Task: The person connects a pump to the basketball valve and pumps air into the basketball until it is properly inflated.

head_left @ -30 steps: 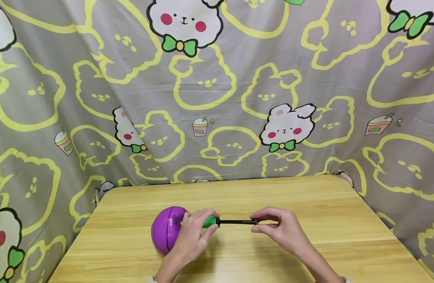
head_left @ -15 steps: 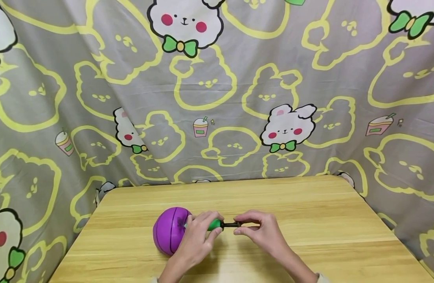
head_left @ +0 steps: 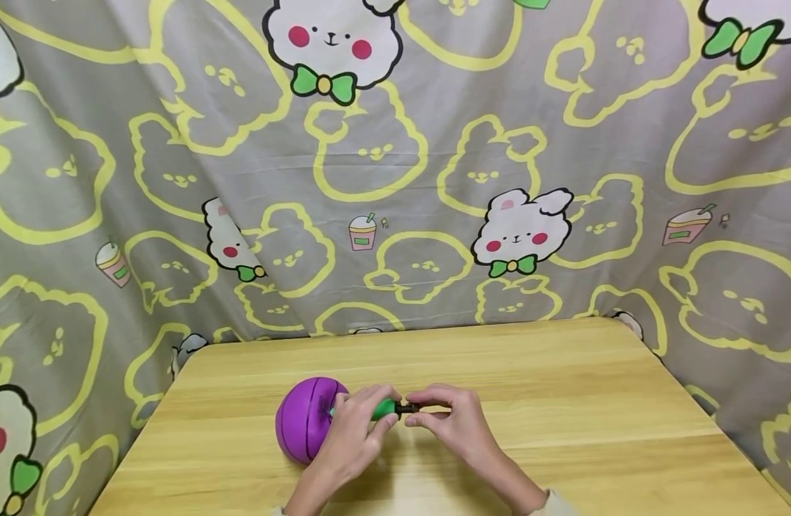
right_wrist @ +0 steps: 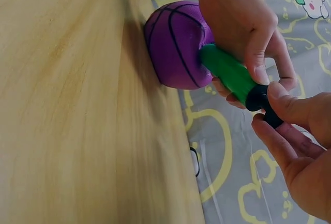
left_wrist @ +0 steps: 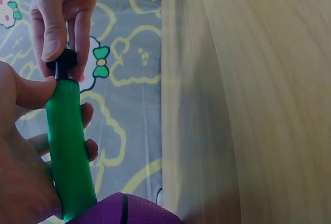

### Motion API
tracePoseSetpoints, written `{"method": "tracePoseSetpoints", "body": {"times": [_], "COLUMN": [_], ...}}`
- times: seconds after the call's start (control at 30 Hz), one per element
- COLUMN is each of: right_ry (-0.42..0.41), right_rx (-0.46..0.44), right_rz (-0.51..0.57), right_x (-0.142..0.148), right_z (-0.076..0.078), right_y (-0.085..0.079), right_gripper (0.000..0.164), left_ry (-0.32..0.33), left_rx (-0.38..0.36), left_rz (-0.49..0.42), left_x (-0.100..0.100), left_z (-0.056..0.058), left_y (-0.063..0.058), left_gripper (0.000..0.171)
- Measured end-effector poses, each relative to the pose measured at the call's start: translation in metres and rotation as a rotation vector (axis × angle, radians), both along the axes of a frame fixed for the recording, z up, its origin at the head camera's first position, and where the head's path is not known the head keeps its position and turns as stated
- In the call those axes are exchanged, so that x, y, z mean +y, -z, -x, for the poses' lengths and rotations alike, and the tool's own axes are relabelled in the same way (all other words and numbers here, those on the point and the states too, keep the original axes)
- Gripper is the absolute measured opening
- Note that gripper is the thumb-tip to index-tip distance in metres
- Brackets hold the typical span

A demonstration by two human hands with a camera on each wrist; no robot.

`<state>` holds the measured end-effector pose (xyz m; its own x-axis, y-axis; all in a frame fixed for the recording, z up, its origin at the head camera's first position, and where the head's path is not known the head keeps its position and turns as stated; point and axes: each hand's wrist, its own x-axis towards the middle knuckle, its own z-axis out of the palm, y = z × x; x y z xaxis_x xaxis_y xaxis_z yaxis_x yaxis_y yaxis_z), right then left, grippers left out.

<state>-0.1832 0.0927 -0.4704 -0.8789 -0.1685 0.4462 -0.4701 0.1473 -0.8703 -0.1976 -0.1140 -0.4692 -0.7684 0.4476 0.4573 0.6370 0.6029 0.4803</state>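
Note:
A purple ball [head_left: 303, 421] with black lines rests on the table; its side is dented around the pump's tip in the right wrist view. My left hand [head_left: 355, 430] grips the green barrel of a small hand pump [left_wrist: 70, 146], which points into the ball. The pump's black handle [right_wrist: 271, 114] is pinched between the thumb and fingers of my right hand [head_left: 452, 421]. Only a short stretch of black rod shows between barrel and handle. The pump's tip is hidden where it meets the ball.
The wooden table [head_left: 563, 387] carries the ball near its left side. A grey curtain [head_left: 395, 179] with yellow outlines and white rabbit prints hangs behind the table and on both sides.
My right hand has moved left toward my left hand, pushing the pump's handle in, so the long black rod has mostly gone into the barrel. Ball and left hand stay about where they were.

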Motion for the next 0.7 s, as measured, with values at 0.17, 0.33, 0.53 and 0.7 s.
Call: {"method": "tracePoseSetpoints", "body": {"times": [0.17,0.33,0.53,0.7], "right_ry": [0.013,0.017,0.005,-0.055], "right_rx": [0.009,-0.006,-0.029,-0.064], "right_rz": [-0.021,-0.038,-0.039,-0.017], "right_x": [-0.0031,-0.0045,-0.0043,0.0041], "right_z": [0.0032,0.0046,0.0050,0.0023], "right_y": [-0.0001,0.0024,0.0013,-0.0038], "right_gripper": [0.026,0.025,0.024,0.021], "left_ry": [-0.008,-0.010,-0.018,-0.008], "left_rx": [-0.016,-0.025,-0.016,0.006], "left_rz": [-0.004,0.001,0.026,0.051], "left_x": [-0.0027,-0.0037,-0.0049,-0.0039], "left_z": [0.0039,0.0063,0.0058,0.0024], "left_y": [0.0021,0.0052,0.0045,-0.0003], "left_gripper": [0.015,0.015,0.015,0.016]}}
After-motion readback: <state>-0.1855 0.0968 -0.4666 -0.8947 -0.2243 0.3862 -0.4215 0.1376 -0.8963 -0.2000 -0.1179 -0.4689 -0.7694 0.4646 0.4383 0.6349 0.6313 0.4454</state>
